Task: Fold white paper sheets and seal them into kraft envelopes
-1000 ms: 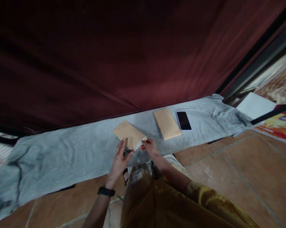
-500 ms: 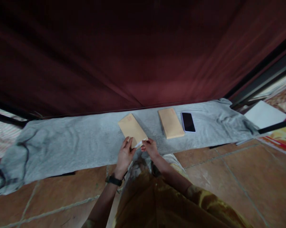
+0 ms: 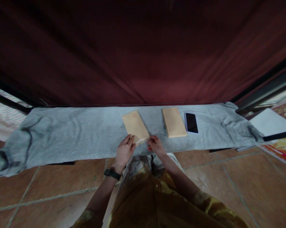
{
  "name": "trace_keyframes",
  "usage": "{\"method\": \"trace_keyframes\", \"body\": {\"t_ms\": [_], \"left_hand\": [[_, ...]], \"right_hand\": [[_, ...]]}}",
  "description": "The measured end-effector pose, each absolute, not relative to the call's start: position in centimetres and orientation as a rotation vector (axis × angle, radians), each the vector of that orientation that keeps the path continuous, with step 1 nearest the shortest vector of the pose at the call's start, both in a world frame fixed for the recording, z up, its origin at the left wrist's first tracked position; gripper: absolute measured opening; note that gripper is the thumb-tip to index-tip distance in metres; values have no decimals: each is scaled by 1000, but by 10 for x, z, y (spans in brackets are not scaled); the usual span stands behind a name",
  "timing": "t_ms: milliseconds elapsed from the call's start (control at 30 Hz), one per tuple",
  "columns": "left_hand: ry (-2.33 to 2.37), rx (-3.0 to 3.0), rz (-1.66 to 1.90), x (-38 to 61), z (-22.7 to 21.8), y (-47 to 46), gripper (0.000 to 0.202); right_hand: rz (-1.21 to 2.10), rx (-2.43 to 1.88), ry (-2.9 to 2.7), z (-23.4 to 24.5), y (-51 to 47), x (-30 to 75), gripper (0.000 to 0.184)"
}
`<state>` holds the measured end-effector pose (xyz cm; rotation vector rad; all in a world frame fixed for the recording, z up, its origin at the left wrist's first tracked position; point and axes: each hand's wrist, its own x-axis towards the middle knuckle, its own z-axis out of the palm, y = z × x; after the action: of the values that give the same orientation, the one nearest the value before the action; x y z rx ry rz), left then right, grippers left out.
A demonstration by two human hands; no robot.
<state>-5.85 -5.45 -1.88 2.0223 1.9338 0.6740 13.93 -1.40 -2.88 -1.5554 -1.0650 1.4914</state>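
Observation:
A tan paper envelope (image 3: 134,124) with a small reddish mark near its far end lies slanted on the grey cloth in front of me. My left hand (image 3: 125,151) grips its near left edge, fingers on top. At the near right corner, my right hand (image 3: 155,145) has its fingers curled and pinched at the edge. A thin white line shows along the envelope's near end, between the hands. Just to the right sits a thick stack of similar tan envelopes (image 3: 174,122), touched by neither hand.
A dark-screened phone (image 3: 191,123) lies right of the stack. The grey cloth (image 3: 86,133) covers a long narrow surface before a dark red curtain (image 3: 143,63). White paper (image 3: 271,122) and a colourful printed sheet (image 3: 283,145) are at far right, above tiled floor (image 3: 216,183).
The wide white strip at the envelope's near end has narrowed to a thin line. My right hand has shifted slightly to the corner. The whole view has moved a little.

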Motion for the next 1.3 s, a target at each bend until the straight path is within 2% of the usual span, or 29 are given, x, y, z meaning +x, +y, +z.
{"method": "trace_keyframes", "body": {"t_ms": [233,333,500,667,767,867,1033,1300], "left_hand": [[1913,2038,673,-57,-21,-56,42],[1899,2001,716,-56,-23,-57,43],[1841,1737,1028,-50,-28,-55,46],[1780,962,1344,-49,-28,-27,61],[1687,691,1398,-47,-23,-9,56],[1614,688,1429,-42,-15,-4,47],[1505,721,1516,-39,-2,-15,51],[1426,847,1577,-33,-5,-33,42]], "right_hand": [[829,-1440,-1712,-30,-11,161,32],[725,-1290,-1891,-32,-5,162,37],[803,-1286,-1886,-37,0,160,35],[1045,-1380,-1560,-36,19,150,25],[1129,-1412,-1439,-34,36,140,18],[1188,-1364,-1399,-32,46,134,13],[1264,-1248,-1328,-23,43,138,16],[1315,-1141,-1275,-13,21,147,14]]}}
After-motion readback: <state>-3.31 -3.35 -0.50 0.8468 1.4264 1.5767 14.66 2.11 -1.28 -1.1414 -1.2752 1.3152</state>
